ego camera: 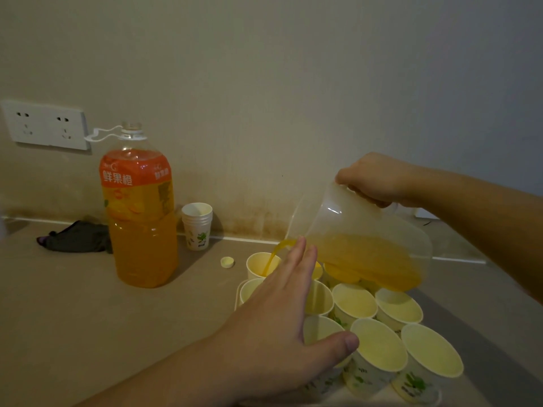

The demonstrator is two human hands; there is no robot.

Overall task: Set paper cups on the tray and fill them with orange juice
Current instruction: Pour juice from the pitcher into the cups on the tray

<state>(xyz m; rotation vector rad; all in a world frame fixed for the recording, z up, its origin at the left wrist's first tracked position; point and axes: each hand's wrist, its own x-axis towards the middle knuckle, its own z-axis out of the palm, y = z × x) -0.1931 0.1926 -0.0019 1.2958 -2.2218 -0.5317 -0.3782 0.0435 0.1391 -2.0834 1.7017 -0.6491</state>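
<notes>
Below the right hand (379, 180), which grips a tilted translucent jug (361, 239), orange juice (277, 254) streams into a far paper cup (260, 264). Left hand (279, 304) hovers flat, fingers straight, over the clustered cups (379, 345) on the tray (237, 295).

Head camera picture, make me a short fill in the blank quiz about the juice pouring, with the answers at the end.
1. The right hand tilts a clear ____ of juice over the paper cups.
2. The stream lands in the cup at the far ____ corner of the group.
3. The tall juice bottle stands with its cap ____.
4. The left hand hovers with fingers ____ over the cups.

Answers: pitcher; left; off; straight
</notes>
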